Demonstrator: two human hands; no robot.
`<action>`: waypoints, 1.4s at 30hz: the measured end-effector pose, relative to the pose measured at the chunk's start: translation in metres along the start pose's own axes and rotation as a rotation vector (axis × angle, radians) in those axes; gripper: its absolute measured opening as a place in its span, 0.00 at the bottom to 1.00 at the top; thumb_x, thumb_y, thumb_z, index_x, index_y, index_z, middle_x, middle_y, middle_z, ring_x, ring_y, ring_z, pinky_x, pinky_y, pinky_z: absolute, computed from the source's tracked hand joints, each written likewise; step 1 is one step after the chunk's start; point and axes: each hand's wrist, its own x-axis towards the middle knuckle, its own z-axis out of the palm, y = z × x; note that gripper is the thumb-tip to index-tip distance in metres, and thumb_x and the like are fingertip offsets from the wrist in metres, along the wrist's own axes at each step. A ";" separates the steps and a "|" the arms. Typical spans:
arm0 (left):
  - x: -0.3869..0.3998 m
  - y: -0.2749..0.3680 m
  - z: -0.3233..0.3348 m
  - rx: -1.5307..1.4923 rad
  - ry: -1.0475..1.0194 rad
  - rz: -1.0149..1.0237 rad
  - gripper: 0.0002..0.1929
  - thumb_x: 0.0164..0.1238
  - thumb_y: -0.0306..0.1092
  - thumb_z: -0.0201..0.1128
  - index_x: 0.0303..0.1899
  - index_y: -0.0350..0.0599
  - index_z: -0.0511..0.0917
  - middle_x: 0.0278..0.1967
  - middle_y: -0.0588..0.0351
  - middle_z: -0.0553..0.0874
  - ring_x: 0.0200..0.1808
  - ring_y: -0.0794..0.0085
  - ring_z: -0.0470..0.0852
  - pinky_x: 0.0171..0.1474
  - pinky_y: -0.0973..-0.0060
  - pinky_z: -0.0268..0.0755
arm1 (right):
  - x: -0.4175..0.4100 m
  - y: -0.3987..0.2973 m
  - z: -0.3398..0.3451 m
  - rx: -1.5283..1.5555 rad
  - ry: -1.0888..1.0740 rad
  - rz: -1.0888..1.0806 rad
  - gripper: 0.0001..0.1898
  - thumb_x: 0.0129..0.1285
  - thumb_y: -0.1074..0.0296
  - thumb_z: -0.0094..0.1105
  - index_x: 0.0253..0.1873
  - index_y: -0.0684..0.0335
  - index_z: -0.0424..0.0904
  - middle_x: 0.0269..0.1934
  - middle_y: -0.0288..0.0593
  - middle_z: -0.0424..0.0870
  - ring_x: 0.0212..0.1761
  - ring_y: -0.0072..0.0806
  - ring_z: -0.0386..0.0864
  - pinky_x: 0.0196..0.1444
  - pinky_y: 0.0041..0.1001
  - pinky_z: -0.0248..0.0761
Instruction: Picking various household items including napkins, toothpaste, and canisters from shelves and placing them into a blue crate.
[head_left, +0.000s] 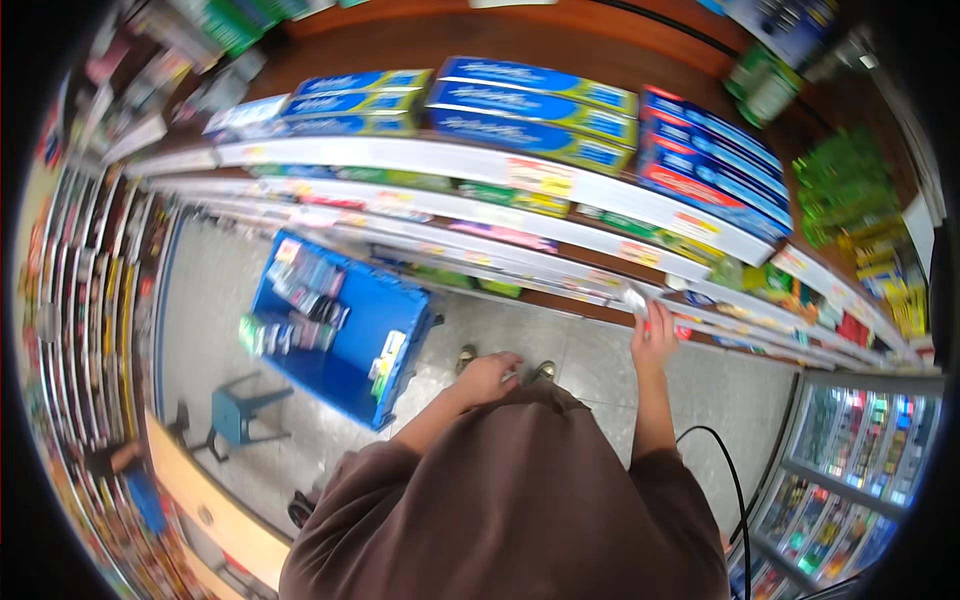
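Note:
My right hand (654, 337) reaches to the lower shelf edges on the right. A small silvery-white item (634, 298) shows at its thumb and fingertips, too blurred to tell whether I grip it. My left hand (489, 378) hovers in front of my brown shirt, fingers loosely bent and nothing visible in them. Above both hands, toothpaste boxes (532, 109) in blue and yellow lie stacked on the upper shelf. Beside them is a stack of red and blue Colgate boxes (712, 161). White price rails (450, 154) with printed tags run along the shelf fronts.
To my left a blue plastic crate (352, 367) holds several small packages (307, 289). Near it on the tiled floor is a teal stool (236, 412). A wooden counter (210, 510) and a person's arm (124, 456) are at lower left. Glass-door coolers (855, 442) stand at right; a black cable (739, 487) hangs nearby.

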 end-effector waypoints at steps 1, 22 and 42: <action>-0.003 0.000 -0.005 -0.025 0.008 0.052 0.22 0.64 0.38 0.66 0.58 0.42 0.77 0.50 0.45 0.85 0.52 0.50 0.84 0.55 0.58 0.77 | -0.005 -0.021 -0.006 0.039 -0.061 -0.046 0.17 0.62 0.70 0.68 0.56 0.59 0.82 0.54 0.47 0.83 0.51 0.46 0.84 0.48 0.37 0.80; -0.144 -0.268 -0.100 -0.325 0.497 -0.505 0.19 0.69 0.43 0.63 0.57 0.45 0.79 0.48 0.43 0.86 0.48 0.51 0.86 0.53 0.62 0.77 | -0.040 -0.343 0.129 0.683 -1.022 0.099 0.22 0.59 0.65 0.73 0.57 0.62 0.79 0.42 0.44 0.82 0.31 0.33 0.80 0.35 0.31 0.74; -0.085 -0.512 0.036 -0.125 0.000 -0.917 0.35 0.72 0.63 0.55 0.71 0.50 0.69 0.60 0.40 0.82 0.62 0.46 0.80 0.64 0.57 0.71 | -0.128 -0.292 0.098 0.327 -1.181 0.421 0.15 0.61 0.69 0.70 0.52 0.62 0.80 0.43 0.44 0.84 0.34 0.37 0.84 0.39 0.33 0.78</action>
